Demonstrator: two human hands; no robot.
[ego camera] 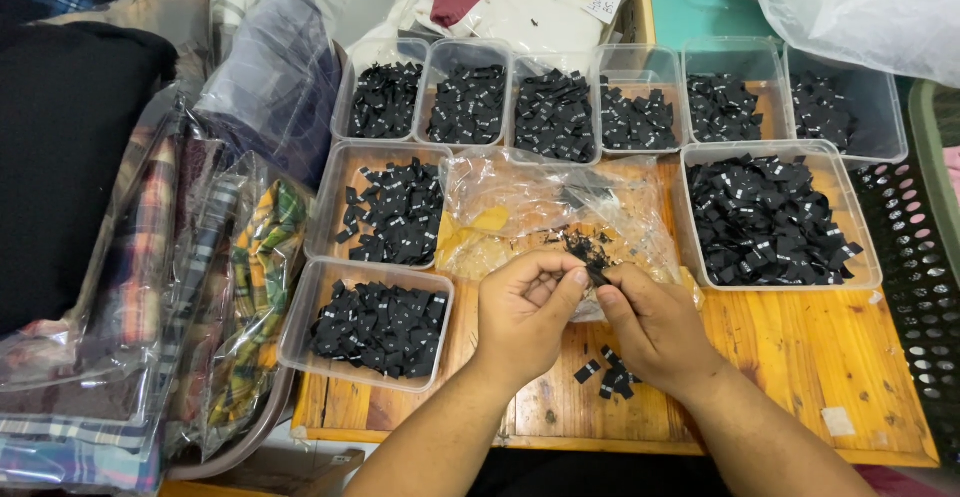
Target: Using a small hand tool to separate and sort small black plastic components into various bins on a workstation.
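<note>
Black label (596, 275) half-hidden between fingers (578, 282)

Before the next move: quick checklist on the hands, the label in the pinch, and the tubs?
1. Left hand and right hand both pinching one small black label: ok.
2. Label's printed side facing up: cannot tell, fingers cover it.
3. Clear plastic bag of labels open behind the hands: ok.
4. Loose labels lying on the wooden table under the right wrist, not in any tub: not ok.
5. Nearest tub within reach and not overflowing: ok.
6. Large tub on the right unobstructed: ok.
</note>
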